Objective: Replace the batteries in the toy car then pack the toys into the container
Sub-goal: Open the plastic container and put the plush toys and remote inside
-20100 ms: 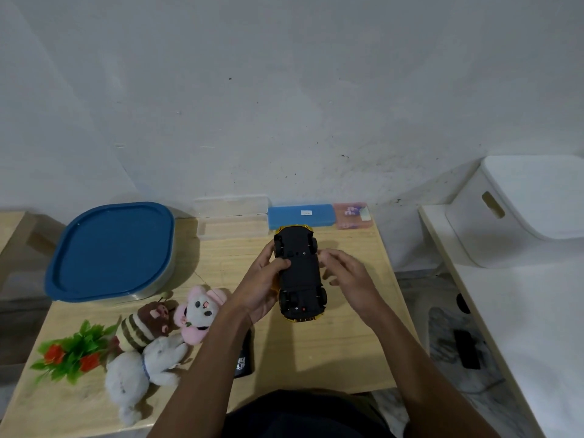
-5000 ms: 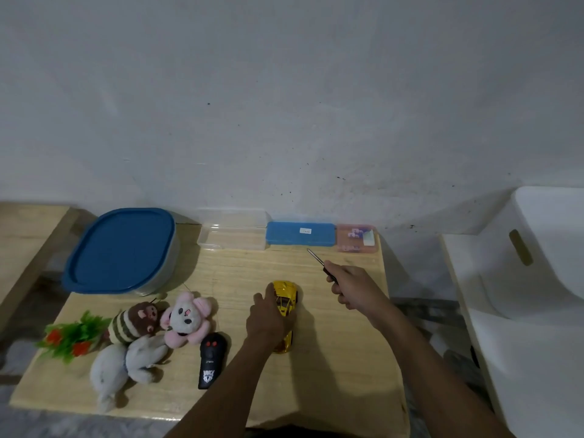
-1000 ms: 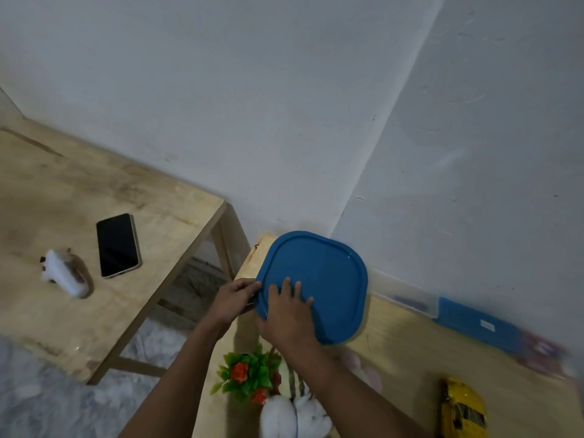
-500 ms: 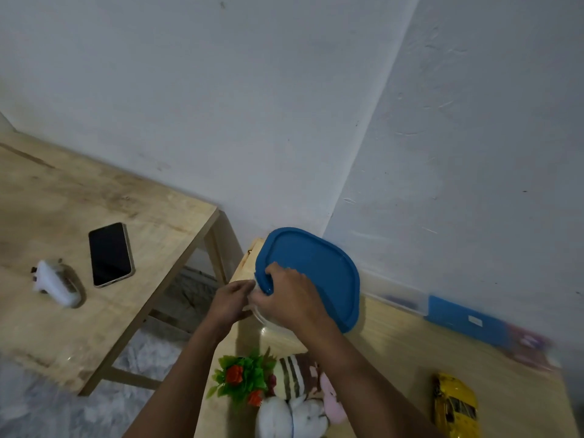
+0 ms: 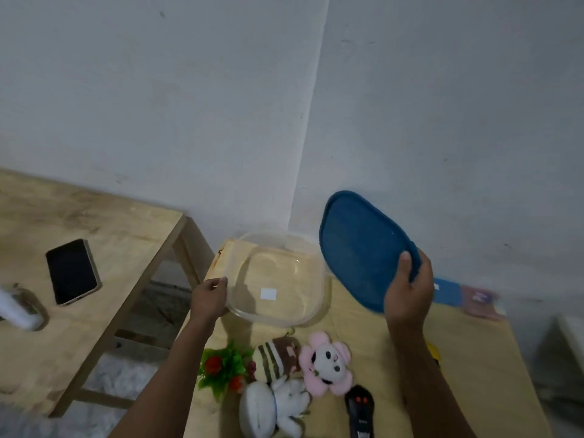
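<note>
While my left hand (image 5: 208, 299) grips the left rim of the clear container (image 5: 278, 279), with the fingers curled over its edge, my right hand (image 5: 407, 289) holds the blue lid (image 5: 360, 248) lifted and tilted above the table, thumb on the top face and the other fingers behind the far edge. The container is open and has only a small white sticker on its bottom. It stands at the far left corner of the wooden table (image 5: 474, 358).

Near me lie the toys: a plastic plant (image 5: 222, 369) with red flowers, a striped brown plush (image 5: 278, 358), a pink plush (image 5: 325, 363) and a white plush (image 5: 271, 412), all touching each other. A black remote control (image 5: 360, 412) lies just beside the pink one. Behind my right forearm I see only a small yellow part of the toy car (image 5: 434, 354).

On the second table (image 5: 110, 241) at the left lies a phone (image 5: 72, 271).
</note>
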The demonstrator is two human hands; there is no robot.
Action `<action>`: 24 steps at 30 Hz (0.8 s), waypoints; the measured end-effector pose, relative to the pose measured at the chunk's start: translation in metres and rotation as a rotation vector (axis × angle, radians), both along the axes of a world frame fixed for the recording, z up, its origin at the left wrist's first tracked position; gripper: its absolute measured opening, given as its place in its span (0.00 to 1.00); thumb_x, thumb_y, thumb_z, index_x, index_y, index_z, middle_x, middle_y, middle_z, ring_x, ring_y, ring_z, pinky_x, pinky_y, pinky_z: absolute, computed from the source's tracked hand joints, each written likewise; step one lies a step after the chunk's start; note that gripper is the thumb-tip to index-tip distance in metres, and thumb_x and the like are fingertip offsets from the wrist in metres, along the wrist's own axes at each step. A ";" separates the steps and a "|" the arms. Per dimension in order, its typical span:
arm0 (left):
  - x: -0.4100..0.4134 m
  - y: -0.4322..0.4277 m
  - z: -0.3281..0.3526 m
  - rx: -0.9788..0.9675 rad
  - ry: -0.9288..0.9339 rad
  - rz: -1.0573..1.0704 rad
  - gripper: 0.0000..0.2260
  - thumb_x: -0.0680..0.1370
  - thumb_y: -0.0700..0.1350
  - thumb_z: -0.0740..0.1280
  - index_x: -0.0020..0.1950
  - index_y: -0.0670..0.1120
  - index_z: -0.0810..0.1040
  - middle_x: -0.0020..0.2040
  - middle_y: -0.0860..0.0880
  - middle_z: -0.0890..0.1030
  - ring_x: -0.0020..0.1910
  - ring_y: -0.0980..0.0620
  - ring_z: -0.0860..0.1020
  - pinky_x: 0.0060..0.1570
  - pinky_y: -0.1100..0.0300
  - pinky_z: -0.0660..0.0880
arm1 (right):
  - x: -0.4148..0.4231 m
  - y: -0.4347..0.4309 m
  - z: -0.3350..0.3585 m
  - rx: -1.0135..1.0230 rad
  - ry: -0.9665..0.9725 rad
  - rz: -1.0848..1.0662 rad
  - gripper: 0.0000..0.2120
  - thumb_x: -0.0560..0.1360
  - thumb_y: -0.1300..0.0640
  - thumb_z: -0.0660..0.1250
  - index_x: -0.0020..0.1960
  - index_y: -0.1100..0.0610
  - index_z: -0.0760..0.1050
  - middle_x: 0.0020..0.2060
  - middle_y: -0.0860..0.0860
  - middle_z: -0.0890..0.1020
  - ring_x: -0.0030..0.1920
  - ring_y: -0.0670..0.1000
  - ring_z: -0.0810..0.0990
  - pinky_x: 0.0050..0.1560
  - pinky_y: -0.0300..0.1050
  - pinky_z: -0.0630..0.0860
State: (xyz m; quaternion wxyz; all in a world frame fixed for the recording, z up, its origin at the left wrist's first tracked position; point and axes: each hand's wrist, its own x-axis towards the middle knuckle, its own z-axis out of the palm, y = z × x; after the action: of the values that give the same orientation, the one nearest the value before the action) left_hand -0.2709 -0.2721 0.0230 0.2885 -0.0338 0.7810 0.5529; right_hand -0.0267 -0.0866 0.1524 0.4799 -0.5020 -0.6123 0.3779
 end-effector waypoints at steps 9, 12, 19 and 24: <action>0.002 0.006 0.000 -0.017 0.011 0.000 0.15 0.83 0.46 0.63 0.63 0.37 0.77 0.57 0.39 0.78 0.52 0.41 0.77 0.47 0.49 0.80 | 0.047 0.017 -0.077 -0.379 0.122 -0.204 0.17 0.83 0.51 0.57 0.63 0.62 0.73 0.54 0.58 0.79 0.55 0.59 0.78 0.53 0.52 0.76; 0.001 0.007 0.001 -0.021 0.017 0.017 0.15 0.83 0.45 0.63 0.64 0.36 0.77 0.56 0.39 0.79 0.51 0.42 0.77 0.46 0.49 0.79 | 0.050 0.025 -0.099 -0.484 0.093 -0.263 0.18 0.82 0.53 0.58 0.64 0.64 0.73 0.57 0.60 0.79 0.57 0.61 0.78 0.51 0.50 0.74; 0.001 0.007 0.001 -0.055 0.049 0.032 0.15 0.82 0.45 0.63 0.63 0.37 0.78 0.58 0.38 0.80 0.52 0.41 0.78 0.47 0.47 0.80 | 0.051 0.044 -0.113 -0.556 -0.156 -0.301 0.23 0.75 0.67 0.62 0.70 0.67 0.65 0.64 0.66 0.74 0.62 0.67 0.74 0.60 0.55 0.74; 0.001 0.004 0.001 -0.081 0.054 0.024 0.17 0.82 0.46 0.63 0.66 0.39 0.76 0.61 0.38 0.79 0.57 0.39 0.79 0.47 0.46 0.81 | 0.047 0.053 -0.112 -0.637 -0.438 -0.222 0.35 0.74 0.62 0.68 0.76 0.64 0.54 0.69 0.67 0.64 0.68 0.67 0.66 0.67 0.59 0.67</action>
State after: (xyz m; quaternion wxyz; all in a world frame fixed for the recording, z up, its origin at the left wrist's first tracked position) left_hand -0.2702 -0.2680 0.0241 0.2590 -0.0397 0.8099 0.5249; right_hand 0.0206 -0.0335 0.0404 0.1965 -0.7575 -0.4943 0.3786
